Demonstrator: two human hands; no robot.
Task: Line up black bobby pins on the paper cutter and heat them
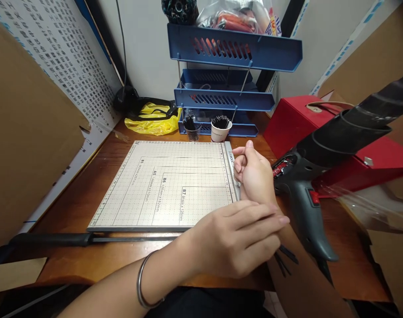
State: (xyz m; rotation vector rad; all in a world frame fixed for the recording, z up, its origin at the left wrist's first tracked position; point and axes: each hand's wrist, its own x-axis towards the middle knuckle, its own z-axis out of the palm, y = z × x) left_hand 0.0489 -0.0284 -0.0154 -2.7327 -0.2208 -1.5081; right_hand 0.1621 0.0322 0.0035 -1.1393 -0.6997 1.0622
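My left hand [236, 238], with a metal bangle [142, 280] on its wrist, crosses over my right wrist. Its fingers are bent together, and several thin black strips [285, 259] stick out below them; the grip itself is partly hidden. Beyond it, my right hand [254, 172] is raised with curled fingers and the thumb pointing up, near the right edge of the paper cutter [155, 190]. Whatever the right fingers may hold is hidden. The cutter's long black handle [52, 239] and blade arm lie along its near side.
A clear cup [192, 132] and a white paper cup [220, 133] hold thin black pieces. Behind stands a blue tiered rack [234, 46]. A heat gun [307, 194] with a black hose leans at right before a red box [297, 117]. A yellow bag [151, 126] lies at back left.
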